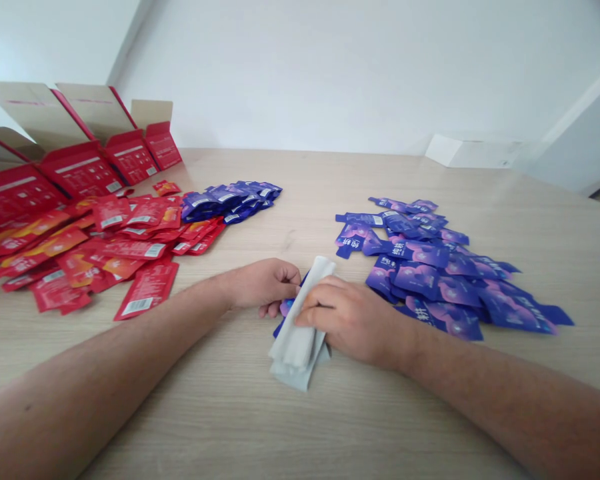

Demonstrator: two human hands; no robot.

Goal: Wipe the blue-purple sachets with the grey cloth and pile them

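Note:
My right hand is closed around a folded greyish-white cloth, whose loose layers spread toward me. Under and beside the cloth, a purple packet shows only along its left edge. My left hand pinches that packet at its edge, with the thumb and fingertips bent in; the cloth hides the rest of it. To the right lies a loose spread of purple packets, close to my right hand. Left of my left hand, red packets are heaped on the table.
A smaller stack of blue-purple packets rests against the red heap. Several red cardboard boxes with raised flaps stand at the back left. A white box sits at the table's far right, near the wall. The tabletop is pale wood.

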